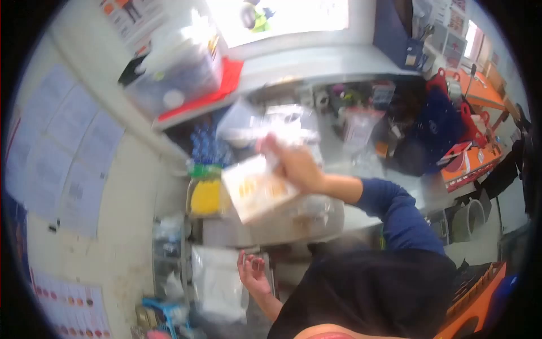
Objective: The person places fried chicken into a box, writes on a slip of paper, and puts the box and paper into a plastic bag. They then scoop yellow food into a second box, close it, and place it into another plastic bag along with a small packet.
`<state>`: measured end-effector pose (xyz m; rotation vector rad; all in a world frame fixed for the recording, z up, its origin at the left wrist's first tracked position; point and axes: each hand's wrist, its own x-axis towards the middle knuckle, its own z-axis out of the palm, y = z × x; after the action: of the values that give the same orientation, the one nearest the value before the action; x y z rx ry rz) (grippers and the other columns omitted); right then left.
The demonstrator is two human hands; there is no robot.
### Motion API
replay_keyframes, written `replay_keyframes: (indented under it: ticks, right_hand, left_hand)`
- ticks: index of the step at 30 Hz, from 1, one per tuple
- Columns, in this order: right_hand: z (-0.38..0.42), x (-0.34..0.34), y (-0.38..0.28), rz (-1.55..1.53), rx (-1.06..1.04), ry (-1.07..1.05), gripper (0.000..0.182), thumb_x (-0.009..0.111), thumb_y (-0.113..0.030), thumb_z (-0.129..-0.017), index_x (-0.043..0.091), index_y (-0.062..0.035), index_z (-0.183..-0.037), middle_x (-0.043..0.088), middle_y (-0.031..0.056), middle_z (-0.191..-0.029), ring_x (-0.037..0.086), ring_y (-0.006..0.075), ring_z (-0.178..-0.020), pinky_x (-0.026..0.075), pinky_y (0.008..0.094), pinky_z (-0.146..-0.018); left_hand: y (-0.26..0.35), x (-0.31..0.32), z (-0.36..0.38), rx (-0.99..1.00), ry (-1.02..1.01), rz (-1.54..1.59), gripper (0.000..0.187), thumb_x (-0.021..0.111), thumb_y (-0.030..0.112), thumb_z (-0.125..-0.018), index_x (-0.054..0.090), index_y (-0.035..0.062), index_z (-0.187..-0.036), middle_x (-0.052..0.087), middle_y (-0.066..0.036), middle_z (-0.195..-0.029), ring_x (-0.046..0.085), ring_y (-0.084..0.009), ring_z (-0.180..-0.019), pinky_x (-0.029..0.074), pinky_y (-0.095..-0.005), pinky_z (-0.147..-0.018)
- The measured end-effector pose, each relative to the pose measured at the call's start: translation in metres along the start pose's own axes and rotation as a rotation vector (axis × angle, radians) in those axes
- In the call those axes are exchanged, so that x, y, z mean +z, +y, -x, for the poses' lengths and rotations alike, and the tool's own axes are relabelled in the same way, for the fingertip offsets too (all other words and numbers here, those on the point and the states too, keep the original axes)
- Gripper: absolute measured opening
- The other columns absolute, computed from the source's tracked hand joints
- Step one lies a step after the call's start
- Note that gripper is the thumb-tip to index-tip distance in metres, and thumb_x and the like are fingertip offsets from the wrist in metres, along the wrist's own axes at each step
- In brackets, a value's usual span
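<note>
Right hand (296,164) grasps a blurred white rectangular carton with orange print (258,189) above the cluttered grey worktop (339,152); left hand (252,272), released, fingers loosely curled, hovers beside a clear plastic bag (219,285).

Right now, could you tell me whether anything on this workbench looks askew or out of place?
The pale box in the right hand is tilted, one corner pointing down, over a cluttered bench. The left hand hangs open beside a white bag. The picture is motion-blurred, so I cannot judge spills or damage.

Cluttered workshop: crowded shelves (186,110), wall notices (68,158).
</note>
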<state>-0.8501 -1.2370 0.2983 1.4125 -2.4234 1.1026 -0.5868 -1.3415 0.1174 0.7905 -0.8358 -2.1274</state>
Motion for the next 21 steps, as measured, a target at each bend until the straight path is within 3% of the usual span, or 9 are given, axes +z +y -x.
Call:
replay_keyframes:
  ticks: [2,4,6,9,11,14,15,17,21]
  right_hand:
    - [-0.077,-0.040,0.067,0.178,-0.136,0.384,0.048,0.051,-0.008,-0.086,0.044,-0.0144,-0.134,0.063,0.0092,-0.092,0.062,0.0239,-0.077,0.046,0.0380,-0.081]
    - [-0.156,-0.086,0.122,0.276,-0.244,0.540,0.046,0.052,-0.014,-0.087,0.045,-0.0156,-0.133,0.063,0.0111,-0.097,0.062,0.0267,-0.079,0.043,0.0412,-0.083]
    - [-0.226,-0.140,0.156,0.327,-0.157,0.405,0.044,0.055,-0.017,-0.085,0.048,-0.0147,-0.129,0.063,0.0119,-0.105,0.062,0.0296,-0.087,0.041,0.0436,-0.089]
    - [-0.311,-0.185,0.190,-0.133,0.161,0.245,0.028,0.054,-0.013,-0.087,0.059,-0.0106,-0.114,0.064,0.0074,-0.109,0.062,0.0274,-0.091,0.043,0.0371,-0.087]
    - [-0.386,-0.190,0.300,0.793,-0.603,0.566,0.022,0.052,-0.011,-0.088,0.064,-0.0082,-0.107,0.066,0.0061,-0.110,0.064,0.0221,-0.090,0.048,0.0339,-0.079]
    - [-0.448,-0.187,0.382,0.908,-0.628,0.761,0.022,0.053,-0.011,-0.088,0.066,-0.0062,-0.105,0.068,0.0091,-0.106,0.066,0.0194,-0.088,0.051,0.0326,-0.076]
    - [-0.458,-0.182,0.391,0.901,-0.632,0.771,0.022,0.053,-0.011,-0.088,0.066,-0.0062,-0.105,0.068,0.0091,-0.106,0.066,0.0194,-0.088,0.051,0.0326,-0.076]
    - [-0.473,-0.166,0.403,-0.075,-0.183,0.670,0.025,0.058,-0.013,-0.084,0.067,-0.0068,-0.107,0.069,0.0090,-0.102,0.066,0.0189,-0.088,0.051,0.0349,-0.079]
    - [-0.529,-0.139,0.478,0.064,-0.072,0.662,0.028,0.061,-0.019,-0.082,0.068,-0.0100,-0.108,0.069,0.0072,-0.097,0.065,0.0216,-0.088,0.049,0.0386,-0.081]
  left_hand:
    - [-0.030,0.022,-0.035,-0.022,-0.007,-0.036,0.031,0.054,0.013,-0.094,0.050,0.0039,-0.124,0.057,-0.005,-0.091,0.055,-0.0135,-0.072,0.046,-0.0257,-0.063]
    - [-0.052,0.024,-0.056,-0.066,-0.019,-0.054,0.025,0.051,0.016,-0.097,0.053,0.0022,-0.117,0.053,-0.002,-0.079,0.048,-0.0080,-0.056,0.039,-0.0199,-0.048]
    - [-0.063,0.015,-0.068,-0.080,-0.042,-0.022,0.024,0.048,0.018,-0.098,0.053,0.0016,-0.116,0.050,0.000,-0.075,0.045,-0.0066,-0.053,0.035,-0.0177,-0.043]
    - [-0.078,-0.007,-0.070,-0.137,-0.049,-0.042,0.030,0.045,0.025,-0.100,0.053,0.0009,-0.116,0.046,0.000,-0.071,0.038,-0.0048,-0.046,0.029,-0.0163,-0.037]
    - [-0.090,-0.030,-0.083,-0.163,-0.330,0.214,0.033,0.042,0.029,-0.100,0.054,0.0007,-0.112,0.052,-0.003,-0.077,0.048,-0.0057,-0.056,0.040,-0.0158,-0.046]
    - [-0.089,-0.022,-0.089,-0.125,0.013,-0.019,0.033,0.042,0.029,-0.100,0.055,0.0011,-0.111,0.051,-0.002,-0.075,0.046,-0.0057,-0.055,0.039,-0.0165,-0.046]
    - [-0.086,-0.016,-0.092,-0.133,0.123,-0.103,0.033,0.042,0.029,-0.100,0.055,0.0013,-0.111,0.051,-0.002,-0.074,0.046,-0.0057,-0.055,0.038,-0.0167,-0.045]
    - [-0.082,-0.009,-0.094,-0.135,0.244,-0.175,0.033,0.042,0.030,-0.100,0.056,0.0016,-0.110,0.051,-0.001,-0.073,0.045,-0.0057,-0.054,0.038,-0.0172,-0.045]
    - [-0.076,0.000,-0.100,-0.132,0.372,-0.253,0.033,0.043,0.030,-0.100,0.058,0.0023,-0.109,0.050,0.000,-0.071,0.043,-0.0057,-0.053,0.036,-0.0181,-0.045]
